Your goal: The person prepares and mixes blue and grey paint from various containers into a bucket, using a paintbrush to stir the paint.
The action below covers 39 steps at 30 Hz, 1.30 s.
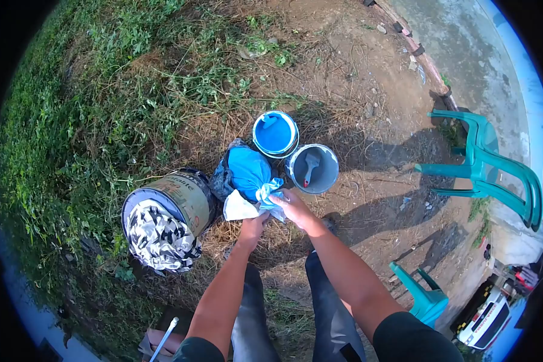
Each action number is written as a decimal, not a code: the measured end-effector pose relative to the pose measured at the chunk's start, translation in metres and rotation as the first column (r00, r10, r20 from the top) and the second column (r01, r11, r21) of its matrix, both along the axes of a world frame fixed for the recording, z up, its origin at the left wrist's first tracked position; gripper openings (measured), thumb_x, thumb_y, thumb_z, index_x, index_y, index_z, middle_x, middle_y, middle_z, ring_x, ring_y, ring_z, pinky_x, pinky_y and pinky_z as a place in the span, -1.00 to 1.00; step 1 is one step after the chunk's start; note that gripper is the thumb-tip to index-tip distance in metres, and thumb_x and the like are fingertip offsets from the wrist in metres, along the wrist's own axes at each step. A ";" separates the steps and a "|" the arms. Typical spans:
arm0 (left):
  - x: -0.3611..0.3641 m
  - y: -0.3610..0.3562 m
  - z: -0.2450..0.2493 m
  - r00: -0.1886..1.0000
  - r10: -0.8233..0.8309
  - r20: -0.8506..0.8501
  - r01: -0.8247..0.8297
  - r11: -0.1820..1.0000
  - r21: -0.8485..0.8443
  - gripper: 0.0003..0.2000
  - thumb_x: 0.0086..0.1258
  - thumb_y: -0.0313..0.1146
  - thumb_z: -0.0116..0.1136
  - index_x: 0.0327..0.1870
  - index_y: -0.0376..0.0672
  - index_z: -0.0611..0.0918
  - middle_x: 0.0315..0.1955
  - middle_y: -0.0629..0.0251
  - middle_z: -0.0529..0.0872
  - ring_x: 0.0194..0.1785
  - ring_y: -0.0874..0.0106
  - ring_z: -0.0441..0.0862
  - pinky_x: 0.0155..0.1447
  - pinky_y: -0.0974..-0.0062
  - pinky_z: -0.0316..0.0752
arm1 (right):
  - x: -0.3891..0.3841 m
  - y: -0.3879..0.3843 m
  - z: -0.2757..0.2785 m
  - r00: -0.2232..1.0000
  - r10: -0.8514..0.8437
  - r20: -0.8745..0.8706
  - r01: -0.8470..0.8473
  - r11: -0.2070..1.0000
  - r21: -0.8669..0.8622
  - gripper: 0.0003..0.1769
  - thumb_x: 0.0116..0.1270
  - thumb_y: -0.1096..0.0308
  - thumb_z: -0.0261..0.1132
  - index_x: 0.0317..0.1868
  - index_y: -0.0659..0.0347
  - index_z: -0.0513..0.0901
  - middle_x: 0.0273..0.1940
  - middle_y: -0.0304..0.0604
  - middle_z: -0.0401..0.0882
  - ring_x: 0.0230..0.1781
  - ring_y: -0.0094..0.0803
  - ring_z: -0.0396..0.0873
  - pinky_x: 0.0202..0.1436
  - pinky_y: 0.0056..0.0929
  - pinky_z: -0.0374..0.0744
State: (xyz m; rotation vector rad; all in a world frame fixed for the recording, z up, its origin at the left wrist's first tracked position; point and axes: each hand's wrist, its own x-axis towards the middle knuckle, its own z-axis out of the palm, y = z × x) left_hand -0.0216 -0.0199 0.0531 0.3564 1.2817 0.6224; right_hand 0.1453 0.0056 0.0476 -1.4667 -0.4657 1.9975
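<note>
A full, light blue plastic bag [250, 169] sits in front of me, its neck bunched up. My right hand [293, 207] grips that gathered neck from the right. Just below and to the left, my left hand [254, 225] is closed on the bag's lower edge, beside a white flap [239, 207]; its fingers are partly hidden. A dark, crumpled plastic bag [221, 178] lies against the blue bag's left side. Right behind the bag stands a bucket of blue paint [274, 134]. Touching it is a grey bucket [329, 172] with a paintbrush [311, 167] inside, bristles up.
To the left, a large pail [184, 192] lies tilted, with black-and-white patterned cloth [160, 235] at its end. Green plastic chairs [482, 160] stand at right, another green chair [422, 295] lower down. Grass covers the left; bare soil lies right, before a concrete wall [482, 54].
</note>
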 end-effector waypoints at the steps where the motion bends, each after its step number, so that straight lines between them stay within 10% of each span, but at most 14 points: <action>1: -0.009 -0.001 0.002 0.982 -0.131 -0.138 0.129 0.991 -0.021 -0.70 0.35 -0.39 0.29 0.08 -0.23 0.68 -0.20 0.42 0.71 -0.24 0.57 0.49 -0.18 0.50 0.37 | -0.006 0.001 0.003 0.999 -0.042 -0.020 0.042 0.999 0.020 -0.56 0.48 0.15 0.39 0.18 0.30 0.61 0.01 -0.20 0.70 0.00 -0.50 0.63 0.11 -0.44 0.55; 14: -0.069 -0.010 0.008 0.913 -0.312 -0.262 0.360 0.920 0.157 -0.70 0.40 -0.33 0.21 0.08 -0.26 0.66 -0.04 0.26 0.72 0.08 0.30 0.58 0.25 0.37 0.38 | -0.048 -0.029 -0.028 0.831 -0.125 0.542 0.044 0.986 0.160 -0.69 0.47 0.18 0.27 -0.19 0.30 0.75 -0.27 -0.05 0.76 -0.28 -0.27 0.69 -0.15 -0.25 0.55; 16: -0.074 -0.018 -0.021 0.990 0.140 0.003 -0.140 0.990 -0.015 -0.71 0.46 -0.28 0.20 0.08 -0.24 0.67 -0.01 0.25 0.72 0.14 0.34 0.59 0.33 0.34 0.35 | -0.051 -0.031 -0.027 0.787 -0.119 0.606 -0.032 0.972 0.233 -0.75 0.42 0.21 0.29 -0.16 0.23 0.75 -0.28 0.07 0.74 -0.30 -0.08 0.71 -0.14 -0.19 0.60; 20: -0.092 0.035 -0.016 0.983 0.172 0.064 -0.178 0.979 0.102 -0.59 0.51 -0.20 0.19 0.21 -0.31 0.66 0.15 0.18 0.70 0.31 0.35 0.52 0.49 0.34 0.23 | -0.055 -0.036 -0.017 0.617 -0.007 0.787 -0.329 0.906 0.266 -0.77 0.33 0.29 0.37 -0.11 0.26 0.72 -0.14 0.09 0.75 -0.11 0.07 0.71 0.02 -0.08 0.63; 23: -0.076 0.074 0.012 0.951 -0.069 -0.302 0.157 0.948 0.277 -0.60 0.52 -0.36 0.19 0.25 -0.46 0.61 0.14 0.01 0.74 0.18 0.30 0.69 0.32 0.42 0.50 | -0.054 -0.037 -0.010 0.675 -0.062 0.736 -0.293 0.892 0.343 -0.76 0.34 0.30 0.36 -0.09 0.28 0.72 -0.11 0.09 0.75 -0.06 0.04 0.71 0.06 -0.10 0.62; 27: -0.058 0.058 -0.016 0.773 -0.446 -0.451 0.512 0.859 0.028 -0.58 0.46 -0.35 0.24 0.25 -0.45 0.61 0.06 0.05 0.78 0.05 0.39 0.74 0.14 0.46 0.58 | -0.057 -0.025 0.018 0.745 -0.013 0.667 -0.147 0.972 0.183 -0.69 0.37 0.32 0.34 0.04 0.31 0.71 -0.08 0.12 0.74 -0.04 -0.04 0.72 0.05 -0.15 0.61; 29: -0.054 0.050 -0.040 0.879 -0.411 -0.243 0.432 0.901 0.038 -0.60 0.47 -0.37 0.23 0.24 -0.42 0.61 -0.02 0.10 0.80 -0.03 0.44 0.73 0.02 0.45 0.59 | -0.056 -0.033 -0.014 0.725 -0.008 0.689 -0.162 0.970 0.182 -0.70 0.41 0.29 0.35 0.03 0.31 0.72 -0.09 0.04 0.74 -0.06 -0.15 0.72 0.00 -0.17 0.61; 32: -0.049 0.045 -0.051 0.956 -0.233 -0.180 0.231 0.972 -0.030 -0.71 0.50 -0.40 0.23 0.14 -0.36 0.61 -0.19 0.23 0.78 -0.17 0.56 0.67 -0.12 0.54 0.54 | -0.062 -0.031 -0.010 0.952 -0.268 0.146 0.243 0.955 0.170 -0.50 0.36 0.20 0.48 0.20 0.28 0.63 -0.01 -0.12 0.70 0.00 -0.30 0.65 0.16 -0.23 0.58; 35: -0.049 0.039 -0.045 0.975 -0.173 -0.137 0.178 0.984 0.029 -0.76 0.53 -0.40 0.20 0.08 -0.36 0.61 -0.20 0.24 0.76 -0.18 0.57 0.65 -0.14 0.52 0.53 | -0.082 -0.030 0.004 0.901 -0.328 0.283 0.188 0.886 0.425 -0.41 0.29 0.27 0.55 0.26 0.29 0.56 0.04 -0.08 0.68 0.07 -0.24 0.64 0.25 -0.26 0.55; 39: -0.057 0.033 -0.037 0.992 -0.070 -0.109 0.090 0.977 0.193 -0.76 0.58 -0.38 0.15 0.12 -0.32 0.56 -0.20 0.31 0.71 -0.16 0.56 0.62 -0.08 0.55 0.50 | -0.067 -0.029 -0.020 0.851 -0.175 0.495 0.002 0.944 0.331 -0.52 0.25 0.35 0.55 0.13 0.32 0.62 0.04 -0.03 0.69 0.10 -0.23 0.66 0.23 -0.28 0.57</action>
